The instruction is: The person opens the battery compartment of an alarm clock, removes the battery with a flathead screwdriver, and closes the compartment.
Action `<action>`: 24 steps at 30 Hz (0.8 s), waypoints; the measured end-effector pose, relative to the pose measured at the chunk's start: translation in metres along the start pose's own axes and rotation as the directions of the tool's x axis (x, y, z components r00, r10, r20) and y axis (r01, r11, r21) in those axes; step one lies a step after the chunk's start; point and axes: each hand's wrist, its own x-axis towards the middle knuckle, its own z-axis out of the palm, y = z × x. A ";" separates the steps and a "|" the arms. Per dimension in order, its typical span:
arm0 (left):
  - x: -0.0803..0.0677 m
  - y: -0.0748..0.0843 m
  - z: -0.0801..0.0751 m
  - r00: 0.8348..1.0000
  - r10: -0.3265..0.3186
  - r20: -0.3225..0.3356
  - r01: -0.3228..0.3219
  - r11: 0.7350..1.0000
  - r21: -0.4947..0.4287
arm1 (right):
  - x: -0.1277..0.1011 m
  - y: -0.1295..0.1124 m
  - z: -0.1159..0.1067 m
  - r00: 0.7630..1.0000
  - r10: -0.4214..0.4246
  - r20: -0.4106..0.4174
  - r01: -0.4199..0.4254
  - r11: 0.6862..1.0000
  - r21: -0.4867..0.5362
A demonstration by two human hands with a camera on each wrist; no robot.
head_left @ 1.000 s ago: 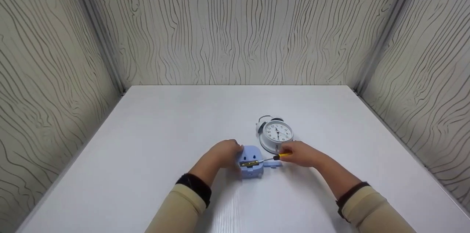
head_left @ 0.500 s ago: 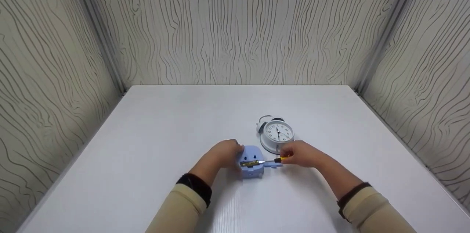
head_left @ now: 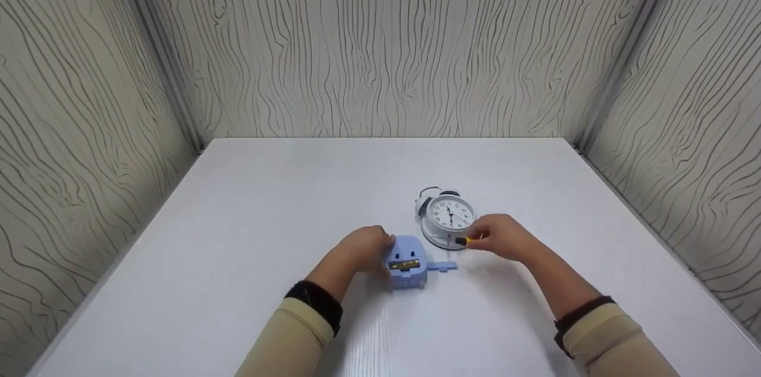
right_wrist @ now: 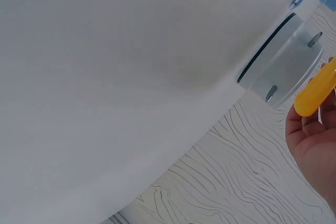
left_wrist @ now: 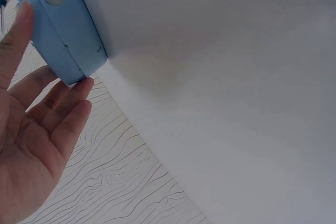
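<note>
1. One small blue clock (head_left: 407, 263), smooth matt plastic with rounded corners, lies back-up on the table (head_left: 250, 234). A brass-coloured strip crosses an opening in its back.
2. The left hand (head_left: 361, 251) steadies it from the left side; in the left wrist view the fingers (left_wrist: 63, 111) are straight and relaxed, with the tips touching the blue casing (left_wrist: 65, 30), not curled round it.
3. One thin, flat blue cover (head_left: 442, 266) lies on the table just right of the blue clock.
4. The right hand (head_left: 504, 236) grips one screwdriver (head_left: 464, 240) by its smooth, rounded yellow handle (right_wrist: 316, 94), fingers closed about it. The hand is held apart from the blue clock and just beside the white one; the shaft is too small to make out in the head view.
5. One round white alarm clock (head_left: 447, 217), glossy, with what look like two bells on top and a pale dial, lies face-up behind the blue one.
6. The table is white with a faint grain; the three walls bear a wavy dark-lined wood pattern.
</note>
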 end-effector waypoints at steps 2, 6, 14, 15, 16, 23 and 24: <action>0.000 0.000 0.000 1.000 0.001 -0.001 -0.001 1.000 -0.006 | 0.000 0.003 -0.005 0.999 0.041 -0.032 -0.041 0.999 0.004; 0.000 0.000 -0.001 1.000 0.000 -0.001 0.000 1.000 -0.009 | -0.001 0.012 -0.014 0.993 0.080 -0.088 -0.083 0.996 -0.029; -0.001 0.000 0.000 1.000 0.003 -0.003 -0.003 1.000 -0.007 | -0.004 0.031 -0.027 0.969 0.128 -0.209 -0.137 0.990 -0.030; -0.001 0.000 0.000 1.000 0.002 -0.002 -0.002 1.000 -0.005 | -0.004 0.032 -0.027 0.966 0.130 -0.222 -0.139 0.990 -0.026; -0.001 0.000 0.000 1.000 0.003 -0.002 -0.003 1.000 -0.002 | -0.005 0.034 -0.028 0.963 0.136 -0.232 -0.145 0.989 -0.021; -0.001 0.002 -0.001 1.000 -0.012 0.006 0.012 1.000 -0.003 | -0.006 0.038 -0.032 0.955 0.189 -0.228 -0.196 0.981 -0.008; -0.001 0.002 -0.001 1.000 -0.021 0.011 0.021 1.000 -0.014 | -0.006 0.038 -0.032 0.954 0.197 -0.225 -0.202 0.979 0.001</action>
